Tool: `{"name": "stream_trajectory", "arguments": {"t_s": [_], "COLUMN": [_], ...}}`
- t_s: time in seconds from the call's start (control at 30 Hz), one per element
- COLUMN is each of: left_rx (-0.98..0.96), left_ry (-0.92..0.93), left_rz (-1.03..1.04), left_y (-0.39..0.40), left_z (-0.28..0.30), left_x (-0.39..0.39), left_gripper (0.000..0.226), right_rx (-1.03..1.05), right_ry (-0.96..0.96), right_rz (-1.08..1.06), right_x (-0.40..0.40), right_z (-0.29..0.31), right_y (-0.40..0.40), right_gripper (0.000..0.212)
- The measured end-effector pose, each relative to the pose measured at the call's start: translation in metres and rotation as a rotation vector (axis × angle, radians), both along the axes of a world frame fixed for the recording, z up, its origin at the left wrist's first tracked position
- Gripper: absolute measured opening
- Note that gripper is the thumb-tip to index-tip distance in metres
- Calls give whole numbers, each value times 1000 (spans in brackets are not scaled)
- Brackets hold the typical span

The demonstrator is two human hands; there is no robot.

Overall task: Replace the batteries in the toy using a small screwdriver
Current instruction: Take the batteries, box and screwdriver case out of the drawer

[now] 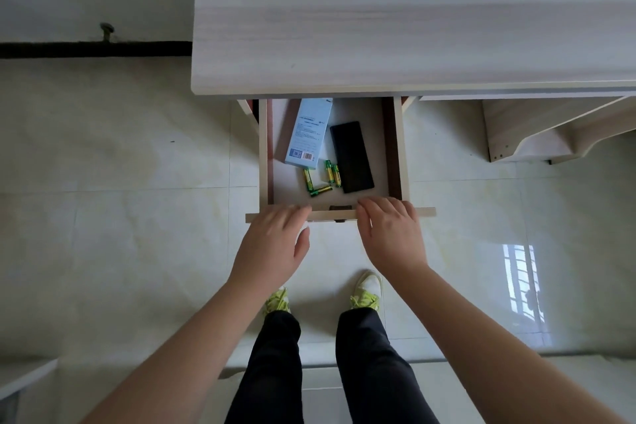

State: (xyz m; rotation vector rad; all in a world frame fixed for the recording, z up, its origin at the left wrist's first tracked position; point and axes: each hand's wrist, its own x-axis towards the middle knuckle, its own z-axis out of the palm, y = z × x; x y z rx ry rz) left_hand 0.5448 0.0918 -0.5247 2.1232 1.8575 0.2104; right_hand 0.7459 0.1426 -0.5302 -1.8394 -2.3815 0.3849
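A person stood in front of a pale wooden desk (395,17) and looked down at a drawer (401,151) that was pulled out from under it. Both hands were on the drawer's front board (335,214). The left hand (272,244) lay on the left part of the board with its fingers bent over the top edge. The right hand (390,234) lay on the right part the same way, fingers bent over the edge. Neither hand held any small thing.

Inside the drawer lay four green and yellow batteries (321,179), close together near the front. A light blue box (308,134) lay just behind them, with one end touching the left battery. A flat black thing (351,157) lay just to the right of the batteries; it could not be told what it was. No toy or screwdriver could be made out in the drawer.

Below the hands were black trousers (364,365) and white shoes with bright green laces (368,289) on a shiny pale tile floor (120,217).
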Motion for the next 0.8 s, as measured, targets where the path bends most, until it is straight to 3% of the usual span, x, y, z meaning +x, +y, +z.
{"name": "stream_trajectory", "arguments": {"t_s": [0.13,0.27,0.37,0.47,0.7,0.8], "left_rx": [-32,-112,-152,-183,-361,-386], "left_ry": [-45,-59,-66,-84,-175,-199], "left_rz": [0,-2,5,8,9,70], "left_y": [-22,-45,-55,-46,5,25], "left_z": [8,12,15,20,15,7], "left_x": [4,7,9,8,4,5], "left_gripper": [21,19,27,21,19,25], "right_rx": [-88,-205,-226,-272,-760,-842], "right_ry": [-44,-72,-77,-77,120,73], "right_rz": [10,26,68,67,23,68], "right_x": [4,10,17,18,3,-8], "right_z": [10,19,23,29,26,16], "right_y": [-25,-52,-61,-52,-4,14], "right_gripper": [25,41,40,33,30,33]}}
